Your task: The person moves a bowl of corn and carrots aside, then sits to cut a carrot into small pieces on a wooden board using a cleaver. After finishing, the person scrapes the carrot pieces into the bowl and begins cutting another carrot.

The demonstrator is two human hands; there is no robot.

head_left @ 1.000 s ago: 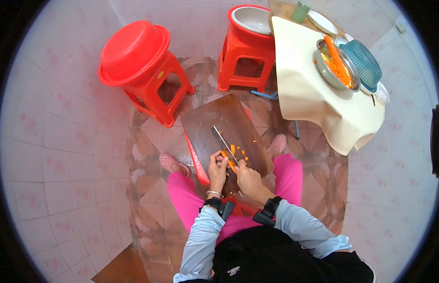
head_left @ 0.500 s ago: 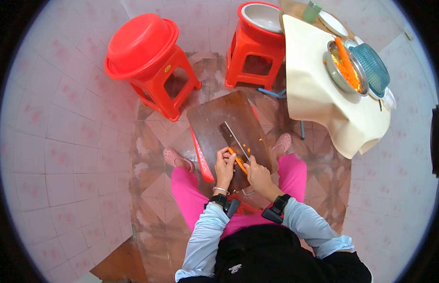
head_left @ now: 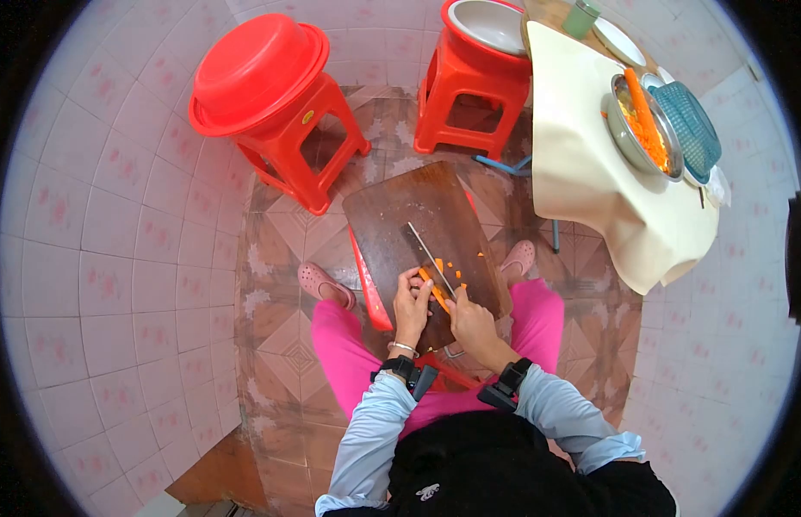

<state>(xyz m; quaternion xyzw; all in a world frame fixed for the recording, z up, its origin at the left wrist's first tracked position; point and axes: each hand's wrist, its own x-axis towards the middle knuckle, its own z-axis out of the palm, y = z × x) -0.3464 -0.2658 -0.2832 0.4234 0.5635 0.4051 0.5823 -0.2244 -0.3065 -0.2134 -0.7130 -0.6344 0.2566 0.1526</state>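
A dark wooden cutting board (head_left: 388,215) lies between my knees. Pressed to its near part is an orange carrot piece (head_left: 437,293), gripped in the bent fingers of my left hand (head_left: 409,308). My right hand (head_left: 475,326) is closed around the handle of a knife (head_left: 429,252), whose blade stands on edge along the carrot's right side and points away from me. Small cut carrot bits (head_left: 450,264) are scattered on the board right of the blade. My fingers hide the handle and part of the carrot.
Ahead left, a red basin (head_left: 258,69) sits upside down on a red stool (head_left: 319,146). Another red stool (head_left: 469,108) bears a white-lined basin (head_left: 491,30). On the cloth-covered table (head_left: 581,181), a metal bowl (head_left: 626,145) holds orange shreds and a whole carrot (head_left: 640,103), beside a teal basket (head_left: 689,129).
More carrot bits now lie to the right of the blade. The knife has turned more edge-on, and both hands stay at nearly the same spot. My view has shifted slightly.
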